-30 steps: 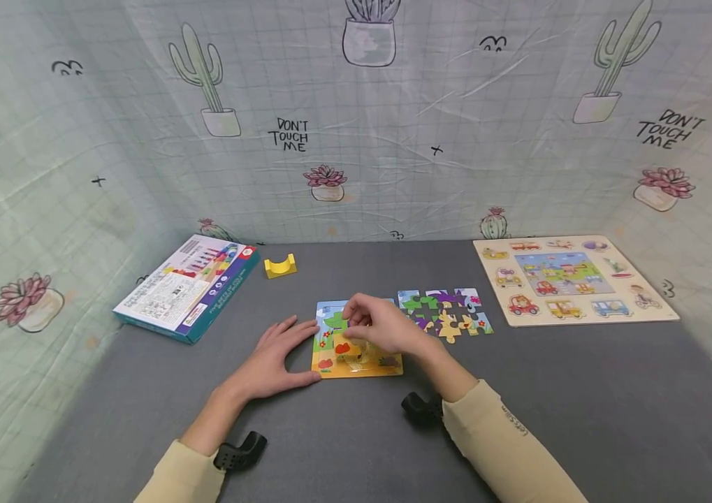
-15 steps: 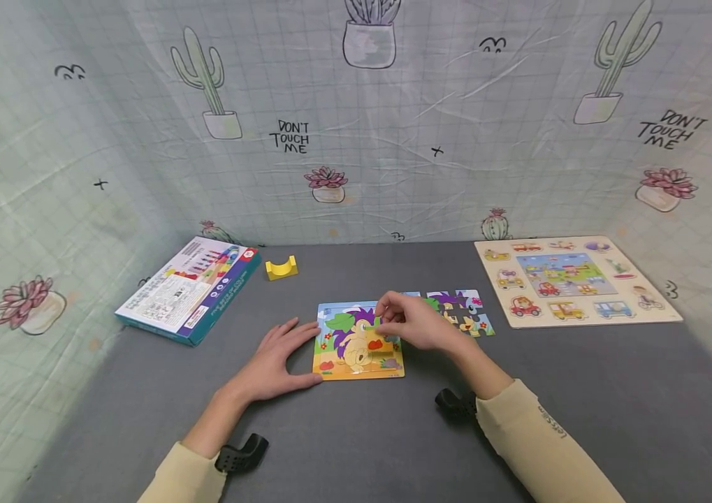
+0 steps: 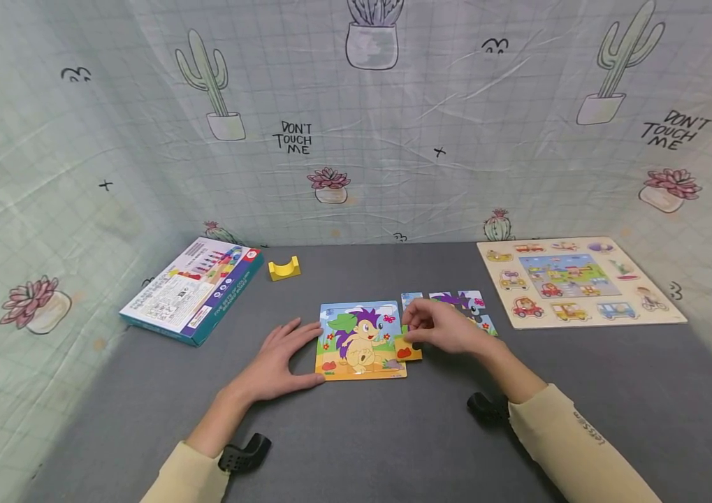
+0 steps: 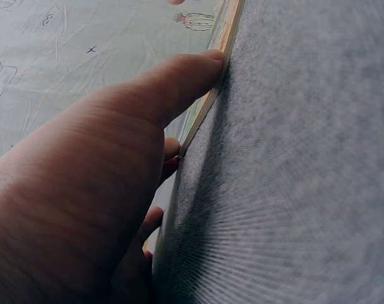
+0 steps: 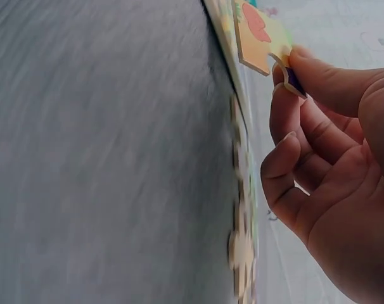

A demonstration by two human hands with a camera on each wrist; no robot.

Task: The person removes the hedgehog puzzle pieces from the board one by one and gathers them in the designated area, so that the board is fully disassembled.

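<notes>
A small puzzle board [image 3: 356, 353] with a purple-spined hedgehog picture lies flat on the grey table. My left hand [image 3: 274, 365] rests spread at its left side, fingertips and thumb touching the edge; the left wrist view shows the thumb [image 4: 185, 73] against the board's rim. Just off the board's right side, my right hand [image 3: 450, 330] pinches a yellow puzzle piece [image 3: 404, 348] printed with a red fruit. In the right wrist view this puzzle piece [image 5: 258, 39] sits between thumb and index finger, above the surface. Loose puzzle pieces [image 3: 471, 300] lie beyond, partly hidden by the right hand.
A flat teal-and-white box [image 3: 192, 290] lies at the back left, beside a yellow arched block [image 3: 284, 270]. At the back right is a wooden vehicle puzzle board [image 3: 585, 314]. Printed cloth [image 3: 393, 181] walls enclose the table.
My right hand has moved rightward with the puzzle piece, from over the hedgehog picture to beyond the board's right edge, uncovering the picture. The left hand has stayed in place.
</notes>
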